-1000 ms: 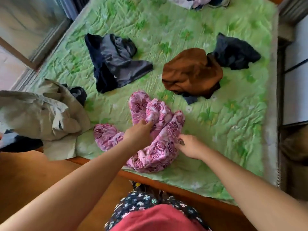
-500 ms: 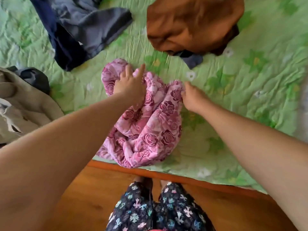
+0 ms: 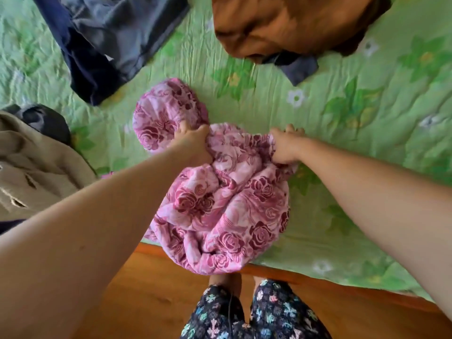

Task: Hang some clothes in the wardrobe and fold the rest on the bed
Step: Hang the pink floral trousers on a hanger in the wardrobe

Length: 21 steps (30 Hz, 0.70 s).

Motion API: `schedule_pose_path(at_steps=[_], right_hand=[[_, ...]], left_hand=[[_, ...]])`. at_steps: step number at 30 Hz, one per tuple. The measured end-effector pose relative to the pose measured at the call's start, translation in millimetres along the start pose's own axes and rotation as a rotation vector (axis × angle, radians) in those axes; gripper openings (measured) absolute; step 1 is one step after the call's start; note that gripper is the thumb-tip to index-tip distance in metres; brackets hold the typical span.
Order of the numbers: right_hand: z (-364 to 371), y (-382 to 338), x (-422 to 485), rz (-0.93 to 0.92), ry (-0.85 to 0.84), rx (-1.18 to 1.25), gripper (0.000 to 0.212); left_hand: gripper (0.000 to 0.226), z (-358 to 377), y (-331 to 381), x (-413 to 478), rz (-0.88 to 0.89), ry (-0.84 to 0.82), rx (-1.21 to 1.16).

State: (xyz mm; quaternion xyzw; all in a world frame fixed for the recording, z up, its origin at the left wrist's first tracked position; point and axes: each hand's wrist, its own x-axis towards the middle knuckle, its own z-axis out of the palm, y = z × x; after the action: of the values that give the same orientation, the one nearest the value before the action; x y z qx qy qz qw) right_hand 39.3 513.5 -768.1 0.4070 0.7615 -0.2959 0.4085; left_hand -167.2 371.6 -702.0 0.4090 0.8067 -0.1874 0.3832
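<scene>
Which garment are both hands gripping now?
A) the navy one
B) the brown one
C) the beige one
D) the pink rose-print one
D: the left hand and the right hand each clutch a bunched fold of the pink rose-print garment, which hangs over the near edge of the bed.

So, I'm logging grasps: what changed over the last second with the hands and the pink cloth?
The left hand, which lay on the pink rose-print garment, now grips a bunch of it; the right hand grips its edge too. The garment has been pulled nearer, hanging over the edge of the bed. The brown garment, dark blue garment and beige garment lie as before.
</scene>
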Motion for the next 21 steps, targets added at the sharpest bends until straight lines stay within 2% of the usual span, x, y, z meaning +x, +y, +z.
schedule_pose_path(at_steps=[2,4,6,9,13,17,21], right_hand=[[17,10,-21,-0.04,0.046,-0.014,0.061],[35,18,-46,-0.085,0.072,0.008,0.053],[52,25,-73,-0.093,0.044,0.034,0.066],[71,34,-113,-0.101,0.005,0.025,0.079],[81,40,-166,-0.124,0.063,0.052,0.072],[80,32,-223,-0.126,0.157,0.076,0.06],[83,18,-280,-0.104,0.273,0.081,0.058]], left_hand=[[0.066,19,-8,-24,0.029,-0.021,0.022],[0.057,35,-14,-54,0.06,-0.03,0.014],[0.049,48,-19,-85,0.088,-0.053,0.023],[0.049,55,-25,-127,0.103,-0.055,0.056],[0.052,44,-34,-172,0.139,0.012,0.061],[0.052,28,-44,-210,0.205,0.078,0.155],[0.054,18,-57,-250,0.261,0.143,0.245]])
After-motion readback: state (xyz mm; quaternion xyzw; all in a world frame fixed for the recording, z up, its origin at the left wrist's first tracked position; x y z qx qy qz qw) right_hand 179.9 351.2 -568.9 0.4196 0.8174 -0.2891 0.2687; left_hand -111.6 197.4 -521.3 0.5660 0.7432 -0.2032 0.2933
